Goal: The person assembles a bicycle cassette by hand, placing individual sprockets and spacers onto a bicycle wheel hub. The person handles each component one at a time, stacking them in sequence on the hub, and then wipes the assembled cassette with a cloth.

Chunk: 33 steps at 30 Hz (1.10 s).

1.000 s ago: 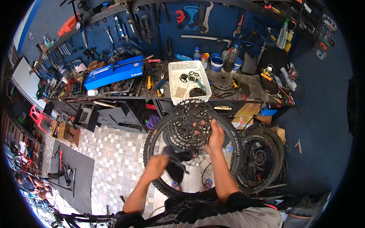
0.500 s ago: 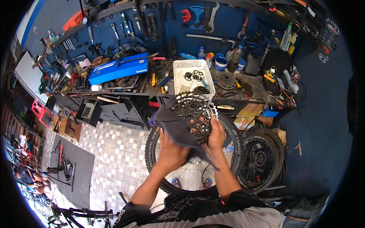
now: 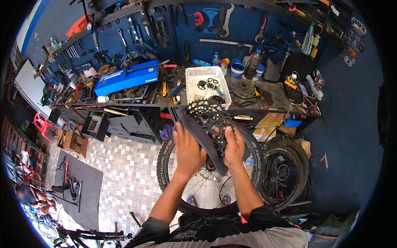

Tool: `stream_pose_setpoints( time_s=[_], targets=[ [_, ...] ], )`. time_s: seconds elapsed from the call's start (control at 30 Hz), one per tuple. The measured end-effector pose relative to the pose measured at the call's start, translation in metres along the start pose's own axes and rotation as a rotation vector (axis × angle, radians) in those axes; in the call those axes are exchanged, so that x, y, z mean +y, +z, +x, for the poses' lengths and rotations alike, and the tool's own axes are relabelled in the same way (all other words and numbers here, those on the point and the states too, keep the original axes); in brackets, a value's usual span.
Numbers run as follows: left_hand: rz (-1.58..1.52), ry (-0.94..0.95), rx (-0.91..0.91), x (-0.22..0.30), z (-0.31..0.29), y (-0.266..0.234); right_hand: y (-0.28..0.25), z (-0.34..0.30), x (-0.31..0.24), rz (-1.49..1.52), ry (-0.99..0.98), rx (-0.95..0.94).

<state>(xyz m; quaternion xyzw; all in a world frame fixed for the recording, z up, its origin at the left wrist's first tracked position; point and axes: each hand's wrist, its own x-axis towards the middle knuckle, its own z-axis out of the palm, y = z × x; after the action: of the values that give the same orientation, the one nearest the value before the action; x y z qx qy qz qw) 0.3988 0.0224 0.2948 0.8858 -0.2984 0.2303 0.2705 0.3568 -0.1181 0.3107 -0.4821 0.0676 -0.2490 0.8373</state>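
Note:
In front of my chest, a large black bicycle cassette [image 3: 213,121] with silvery teeth is held up on edge. My right hand [image 3: 234,149] grips its right side, the thumb on the front face. A dark grey cloth [image 3: 209,144] lies along the cassette's left side as a narrow fold. My left hand [image 3: 188,153] presses that cloth against the cassette, with its fingers stretched upward and a little blurred. The thumb of this hand is hidden. Below the cassette stands a wheel with a knobbly tyre [image 3: 164,163], partly covered by my hands.
Ahead, a cluttered workbench [image 3: 273,89] carries a white plastic basket [image 3: 189,82] with small gears, a blue box [image 3: 124,80], another cassette [image 3: 243,88] and bottles. Tools hang on the blue wall. More wheels [image 3: 285,165] lean at the right. Another person [image 3: 31,196] sits far left.
The cloth has turned from a broad spread over the cassette's lower left to a narrow upright fold. My left hand has shifted slightly upward, with more of its fingers showing. My right hand keeps its grip.

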Motion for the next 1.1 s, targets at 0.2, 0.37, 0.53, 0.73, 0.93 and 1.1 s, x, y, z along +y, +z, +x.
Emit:
stream_pose_setpoints(
  time_s=[0.2,0.37,0.53,0.73,0.93,1.1],
  targets=[
    [-0.708,-0.493,-0.027,-0.069,0.048,-0.024,-0.017,0.013,0.001,0.142,0.24,-0.177],
    [-1.374,-0.77,-0.179,-0.085,0.031,-0.022,-0.016,0.04,-0.001,-0.507,-0.011,-0.071],
    [-1.46,-0.859,0.12,-0.073,0.007,0.004,-0.006,-0.004,0.005,-1.204,-0.553,-0.15],
    [-1.716,-0.842,0.151,-0.058,-0.024,0.005,-0.003,-0.019,0.026,-1.349,-0.429,-0.191],
    [-1.965,-0.806,-0.003,-0.057,-0.056,0.006,-0.009,-0.007,0.027,-1.235,-0.61,-0.187],
    [-2.027,-0.809,-0.131,-0.055,-0.072,0.002,0.006,-0.02,0.024,-1.212,-0.702,-0.343]
  ],
)
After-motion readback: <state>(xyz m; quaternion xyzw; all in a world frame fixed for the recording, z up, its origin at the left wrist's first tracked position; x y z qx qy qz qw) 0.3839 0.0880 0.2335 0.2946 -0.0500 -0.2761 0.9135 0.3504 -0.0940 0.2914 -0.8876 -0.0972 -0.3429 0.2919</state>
